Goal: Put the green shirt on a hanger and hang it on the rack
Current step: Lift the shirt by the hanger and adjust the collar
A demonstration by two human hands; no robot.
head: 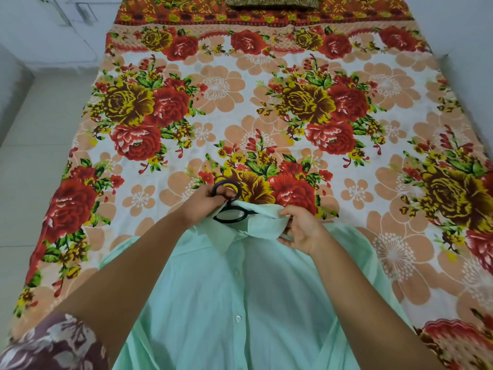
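The pale green button-up shirt point(240, 295) lies front up on the near part of the bed, collar away from me. A black hanger point(232, 213) sits inside the neck opening; its round hook sticks out beyond the collar. My left hand point(206, 202) grips the hanger's hook with curled fingers. To the right, my right hand point(300, 228) pinches the right side of the collar and holds it up. Most of the hanger's body is hidden under the cloth. No rack shows in this view.
The bed's floral sheet point(240, 102) stretches away from me. A patterned pillow point(272, 2) lies at the far end. White walls stand at left and right, with pale floor point(32, 156) along the bed's left side.
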